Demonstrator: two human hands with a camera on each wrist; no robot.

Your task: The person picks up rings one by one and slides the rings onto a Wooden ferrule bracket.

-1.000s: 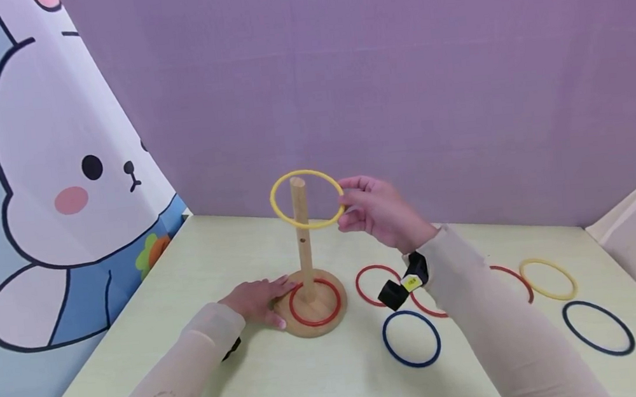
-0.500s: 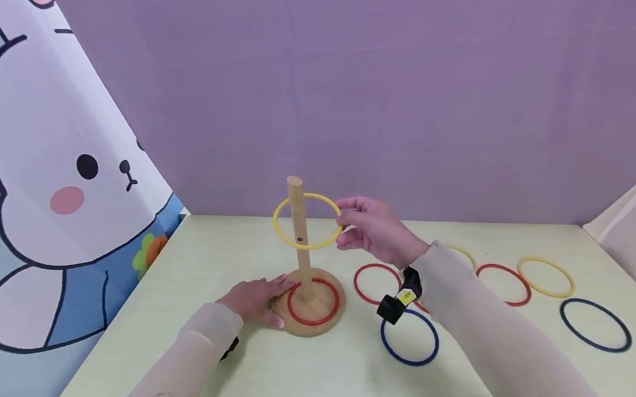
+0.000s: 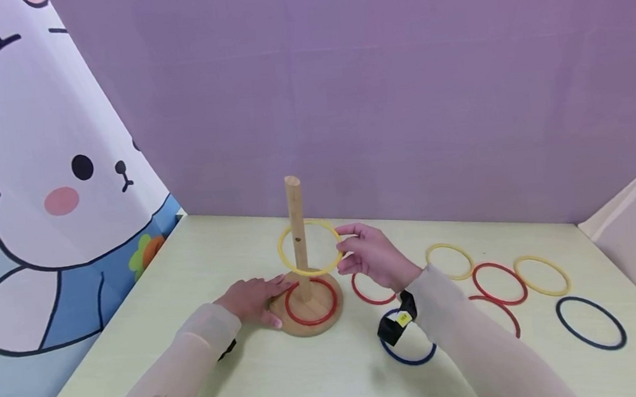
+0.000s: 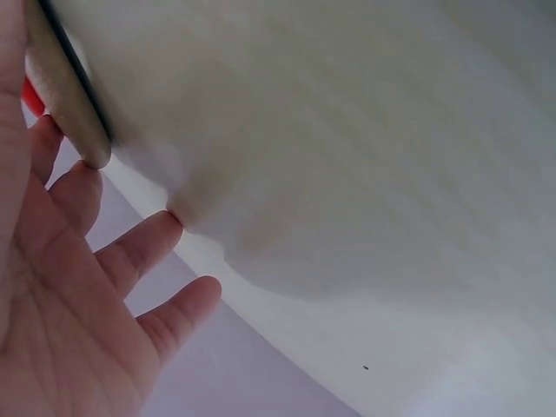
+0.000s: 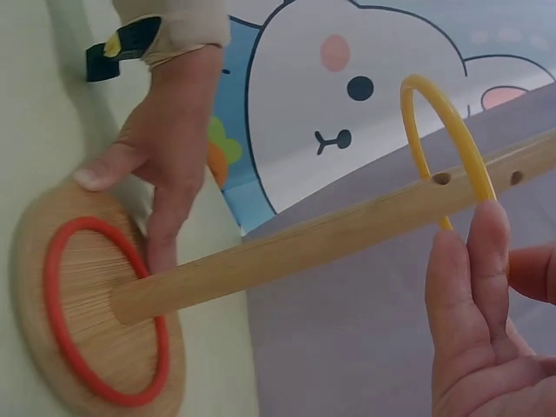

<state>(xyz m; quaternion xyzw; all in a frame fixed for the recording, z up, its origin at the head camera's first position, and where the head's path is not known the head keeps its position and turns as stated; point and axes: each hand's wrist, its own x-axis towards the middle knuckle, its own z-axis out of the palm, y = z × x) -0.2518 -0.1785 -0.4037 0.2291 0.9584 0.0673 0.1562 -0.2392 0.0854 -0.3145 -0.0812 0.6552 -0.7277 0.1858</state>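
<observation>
A wooden post (image 3: 295, 210) stands upright on a round base (image 3: 308, 330). Around its foot, a red ring (image 5: 55, 300) lies on that base. My right hand (image 3: 374, 254) pinches a yellow ring (image 5: 460, 132) at its right side between thumb and fingers. The yellow ring encircles the post partway down, well above the red one. My left hand (image 3: 250, 301) rests at the base's left edge, thumb and forefinger spread on the wood; other fingers extend past the edge in the left wrist view.
Right of the base lie a red ring (image 3: 374, 302) and a blue ring (image 3: 411, 362), partly hidden by my right hand and wrist strap. Farther right are yellow and red rings and a dark blue ring (image 3: 593, 347). A purple cloth (image 3: 399, 88) backs the table.
My right hand has lowered the yellow ring from the post's top to below its upper hole. My left hand stays on the base.
</observation>
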